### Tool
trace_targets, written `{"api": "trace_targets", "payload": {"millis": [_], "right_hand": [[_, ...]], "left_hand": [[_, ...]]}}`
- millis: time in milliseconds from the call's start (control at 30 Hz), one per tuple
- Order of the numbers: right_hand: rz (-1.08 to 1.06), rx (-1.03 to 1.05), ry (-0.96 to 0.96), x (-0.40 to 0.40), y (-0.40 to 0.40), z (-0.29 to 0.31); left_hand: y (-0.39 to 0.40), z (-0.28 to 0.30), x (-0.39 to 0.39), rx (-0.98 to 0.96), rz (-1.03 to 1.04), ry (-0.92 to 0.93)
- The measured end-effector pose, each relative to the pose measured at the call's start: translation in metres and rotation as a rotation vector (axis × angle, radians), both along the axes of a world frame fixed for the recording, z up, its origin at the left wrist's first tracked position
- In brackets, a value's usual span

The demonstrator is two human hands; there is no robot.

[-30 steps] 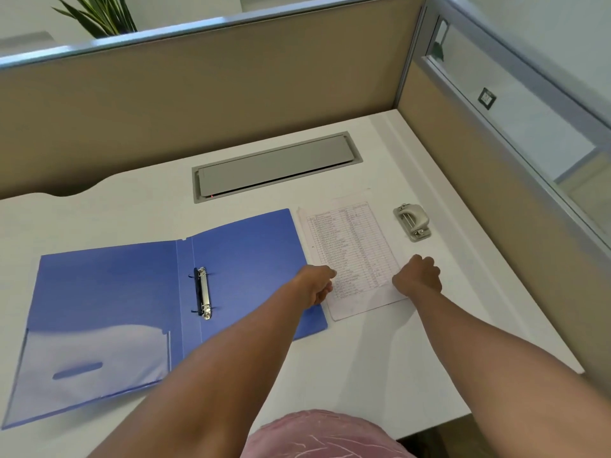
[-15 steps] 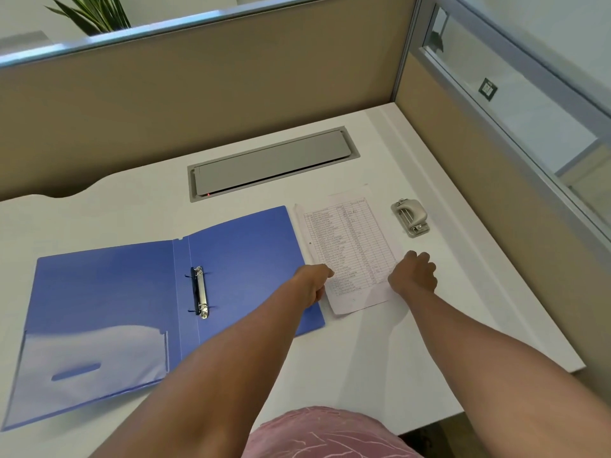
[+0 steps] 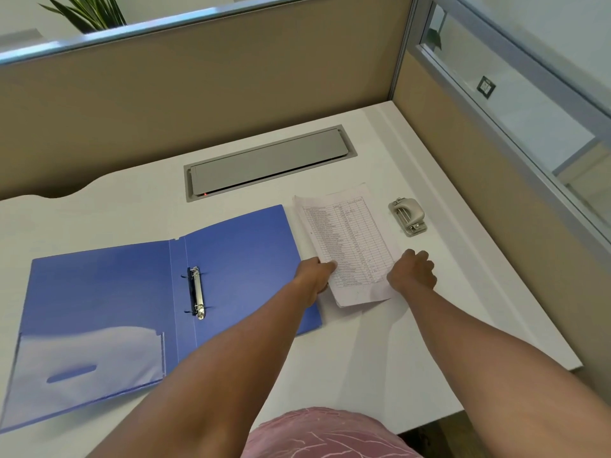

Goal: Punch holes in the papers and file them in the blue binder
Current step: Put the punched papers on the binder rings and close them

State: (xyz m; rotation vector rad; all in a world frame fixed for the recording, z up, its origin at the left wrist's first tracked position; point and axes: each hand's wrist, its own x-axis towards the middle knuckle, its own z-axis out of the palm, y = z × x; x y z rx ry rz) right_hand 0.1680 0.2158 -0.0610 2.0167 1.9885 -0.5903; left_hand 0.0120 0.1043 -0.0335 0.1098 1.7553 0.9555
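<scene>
A blue binder [image 3: 238,259] lies open and flat on the white desk, its metal ring clip [image 3: 197,292] in the spine. Right of it lies a printed sheet of papers [image 3: 350,239] with a table on it. My left hand [image 3: 315,274] pinches the papers' left edge near the lower corner, which is lifted slightly off the desk. My right hand [image 3: 413,272] grips the right edge near the lower corner, fingers curled. A grey metal hole punch [image 3: 407,215] stands just right of the papers, beyond my right hand.
A grey cable hatch [image 3: 269,161] is set into the desk [image 3: 380,358] behind the papers. Beige partition walls [image 3: 198,94] close off the back and right sides. The desk's front edge runs close to my body.
Both hands stay at the papers' lower corners. The left edge of the papers has lifted and the sheet has shifted slightly between my hands.
</scene>
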Motion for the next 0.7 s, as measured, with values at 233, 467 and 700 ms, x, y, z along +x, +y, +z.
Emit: {"api": "trace_targets", "payload": {"millis": [233,467,700], "right_hand": [[-0.011,-0.023,0.003,0.000,0.001,0.001],[-0.074,-0.079,0.048,-0.001,0.005,0.002],[-0.108,-0.055,0.163,-0.001,0.009,0.009]], "left_hand": [[0.001,-0.001,0.005,0.067,-0.003,-0.041],[0.000,-0.001,0.006,0.132,-0.088,0.068],[0.002,0.008,-0.004,0.220,-0.137,0.153]]}}
